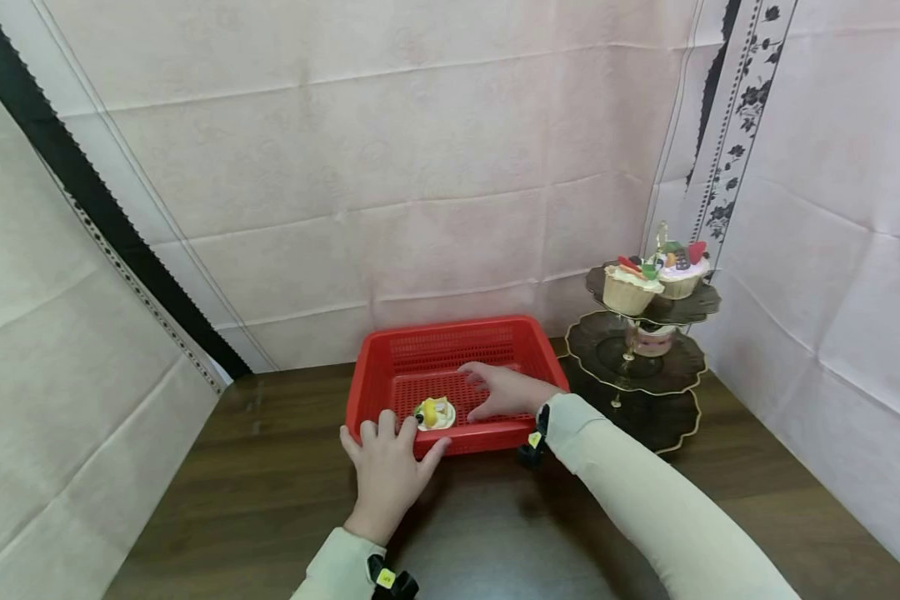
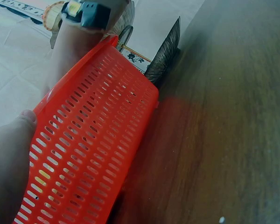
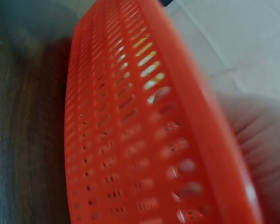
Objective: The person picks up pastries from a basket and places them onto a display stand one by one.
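A red plastic basket (image 1: 450, 333) with slotted walls sits on the brown table. Inside it, at the front, lies a cupcake (image 1: 437, 413) with white cream and yellow fruit on top. My left hand (image 1: 387, 471) holds the front left rim, fingers over the edge, thumb on the rim in the left wrist view. Reaching over the front right of the basket, my right hand (image 1: 512, 391) has its fingers spread and loosely bent above the basket floor. Nothing shows between them. Through the slots in the right wrist view, yellow and white bits of the cupcake (image 3: 150, 70) show.
To the right stands a dark tiered stand with gold scalloped edges (image 1: 592, 354). Its top tier carries two cupcakes (image 1: 628, 293) with fruit, and a pinkish cake (image 1: 651, 342) is on the middle tier. White patterned cloth (image 1: 420, 167) hangs behind and at both sides.
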Available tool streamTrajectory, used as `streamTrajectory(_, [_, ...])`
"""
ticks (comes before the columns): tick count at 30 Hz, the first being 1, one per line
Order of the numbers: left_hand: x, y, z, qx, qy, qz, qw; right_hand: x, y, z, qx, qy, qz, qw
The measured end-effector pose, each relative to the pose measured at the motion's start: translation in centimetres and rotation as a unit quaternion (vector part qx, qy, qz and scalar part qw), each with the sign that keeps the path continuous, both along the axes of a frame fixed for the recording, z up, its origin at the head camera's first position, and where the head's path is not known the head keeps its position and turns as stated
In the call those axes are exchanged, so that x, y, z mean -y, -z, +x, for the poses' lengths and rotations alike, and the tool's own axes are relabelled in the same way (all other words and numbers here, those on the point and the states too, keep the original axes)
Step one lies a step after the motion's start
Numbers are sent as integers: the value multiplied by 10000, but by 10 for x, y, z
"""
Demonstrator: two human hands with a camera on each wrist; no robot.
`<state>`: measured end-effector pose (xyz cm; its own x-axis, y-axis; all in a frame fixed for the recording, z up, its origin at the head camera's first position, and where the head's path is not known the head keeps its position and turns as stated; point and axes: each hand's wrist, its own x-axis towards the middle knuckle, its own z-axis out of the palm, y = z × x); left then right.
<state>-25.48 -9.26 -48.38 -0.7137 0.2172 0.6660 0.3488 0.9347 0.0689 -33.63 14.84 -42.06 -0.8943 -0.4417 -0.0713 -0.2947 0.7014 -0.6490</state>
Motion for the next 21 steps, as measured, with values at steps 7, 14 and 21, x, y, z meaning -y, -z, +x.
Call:
streamTrajectory(7, [0, 0, -1, -20, 46, 18, 10000, 19, 5, -11, 238, -358, 290, 9987])
streamTrajectory(14, [1, 0, -1, -45, 71, 66, 9999, 35, 8, -15, 538, -519, 702, 9947])
streamTrajectory(21, [-1, 1, -2, -85, 46, 6, 10000, 43, 10, -15, 357, -575, 1004, 9926])
